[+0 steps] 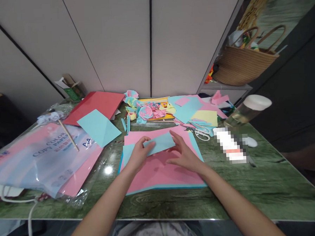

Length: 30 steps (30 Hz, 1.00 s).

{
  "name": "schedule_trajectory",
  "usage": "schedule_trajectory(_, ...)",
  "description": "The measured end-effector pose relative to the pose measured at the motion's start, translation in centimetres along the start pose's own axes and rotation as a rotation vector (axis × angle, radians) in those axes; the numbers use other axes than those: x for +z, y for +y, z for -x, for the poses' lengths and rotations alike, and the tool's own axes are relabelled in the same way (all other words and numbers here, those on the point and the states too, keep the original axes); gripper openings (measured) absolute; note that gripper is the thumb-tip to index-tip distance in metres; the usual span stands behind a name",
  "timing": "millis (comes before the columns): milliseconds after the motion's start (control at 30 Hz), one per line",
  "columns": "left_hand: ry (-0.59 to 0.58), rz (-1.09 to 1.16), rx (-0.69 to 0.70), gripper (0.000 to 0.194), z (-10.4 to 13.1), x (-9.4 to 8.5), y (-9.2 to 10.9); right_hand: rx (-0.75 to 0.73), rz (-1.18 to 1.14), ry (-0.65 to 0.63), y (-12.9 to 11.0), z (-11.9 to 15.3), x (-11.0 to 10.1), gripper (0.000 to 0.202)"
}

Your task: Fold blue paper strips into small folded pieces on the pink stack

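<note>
A rectangular piece of light blue paper [162,143] is pinched at its left end between the thumb and fingers of my left hand [139,153]. At its right end, my right hand [187,155] has its fingers apart, with the fingertips at or just touching the paper's edge; I cannot tell which. Both hands are over a stack of pink and blue paper sheets [160,174] lying on the green table. White-handled scissors [202,134] rest just beyond the stack, to the right, near cut paper strips [200,124].
Crumpled paper flowers [146,112] lie at the back. To the left are a loose blue sheet [98,128], a red folder [93,103] and a plastic copy-paper bag [43,155]. A clear bottle with a white lid [241,110] stands on the right. Cabinet doors [116,39] rise behind the table.
</note>
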<state>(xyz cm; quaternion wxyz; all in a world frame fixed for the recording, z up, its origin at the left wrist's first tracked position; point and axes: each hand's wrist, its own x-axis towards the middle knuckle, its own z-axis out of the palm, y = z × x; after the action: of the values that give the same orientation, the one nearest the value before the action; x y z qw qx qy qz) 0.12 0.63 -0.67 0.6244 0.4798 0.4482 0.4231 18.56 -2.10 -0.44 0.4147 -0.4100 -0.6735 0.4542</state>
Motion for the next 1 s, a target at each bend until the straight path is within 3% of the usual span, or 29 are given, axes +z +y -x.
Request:
schedule_trajectory(167, -0.174, 0.154, -0.116, 0.028, 0.2, -0.1, -0.4, -0.059, 0.241, 0.059, 0.4, -0.4, -0.9, 0.016)
schedule_trajectory(367, -0.412, 0.121, -0.164, 0.032, 1.0, 0.2, 0.5, 0.042, -0.024, 0.148, 0.6, -0.7, -0.9, 0.016)
schedule_trajectory(467, -0.473, 0.099, -0.185, 0.034, 1.5, 0.8, 0.7, 0.136, -0.073, 0.153, 0.8, -0.7, -0.8, 0.016)
schedule_trajectory(600, -0.435, 0.126, -0.188, 0.034, 1.6, 1.5, 0.0, 0.162, -0.05, 0.162, 1.2, -0.8, -0.5, 0.018)
schedule_trajectory(800, -0.228, -0.188, -0.035, 0.04, 1.1, 2.1, -1.3, 0.122, -0.072, 0.163, 1.0, -0.8, 0.1, 0.017)
schedule_trajectory(1000, -0.145, -0.17, 0.014, 0.04, 1.3, 2.4, -1.3, 0.111, -0.177, 0.234, 1.1, -0.7, 0.1, 0.015)
